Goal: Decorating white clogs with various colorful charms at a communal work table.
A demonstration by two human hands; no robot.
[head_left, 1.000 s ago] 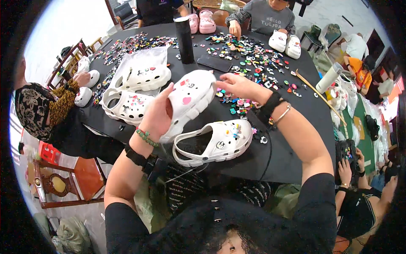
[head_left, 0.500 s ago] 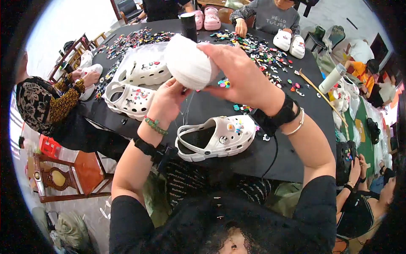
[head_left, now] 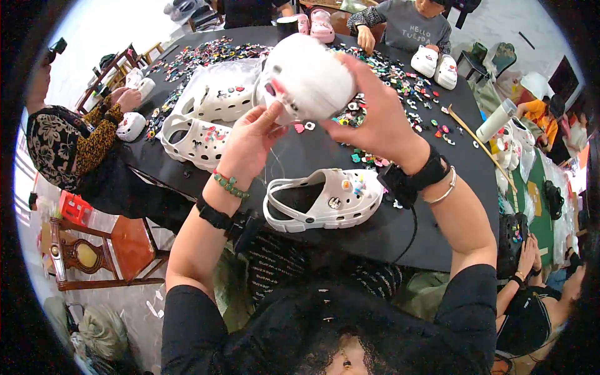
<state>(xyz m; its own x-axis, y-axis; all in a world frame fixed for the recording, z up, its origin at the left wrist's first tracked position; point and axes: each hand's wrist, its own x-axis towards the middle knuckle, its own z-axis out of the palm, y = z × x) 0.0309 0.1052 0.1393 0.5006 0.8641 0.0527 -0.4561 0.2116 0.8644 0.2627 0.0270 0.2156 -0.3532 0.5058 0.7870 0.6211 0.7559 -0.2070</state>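
Observation:
Above the black table I hold up a white clog [head_left: 315, 72], turned so its rounded toe faces up and right. My right hand [head_left: 378, 115] grips its right side with thumb and fingers apart around it. At its lower left edge, my left hand [head_left: 253, 134] pinches beside a small pinkish-purple charm [head_left: 274, 89]; the fingertips behind are hidden. Below my hands another white clog [head_left: 325, 203] stands on the table, with several charms on its upper. Left of my left hand rest two more charm-covered white clogs, one nearer [head_left: 199, 140] and one farther [head_left: 228, 103].
Loose colourful charms [head_left: 212, 56] cover the far table, with more charms [head_left: 415, 94] at right. A wooden stick [head_left: 481, 149] and a pale bottle [head_left: 497, 122] lie along the right edge. Co-workers handle things left and across. White clogs [head_left: 425, 61] and pink clogs [head_left: 322, 28] stand farther back.
The held clog has tilted and risen to the right, bringing its charm into view on the left. Both my hands still hold it. The co-worker at left has lifted one white clog farther from another.

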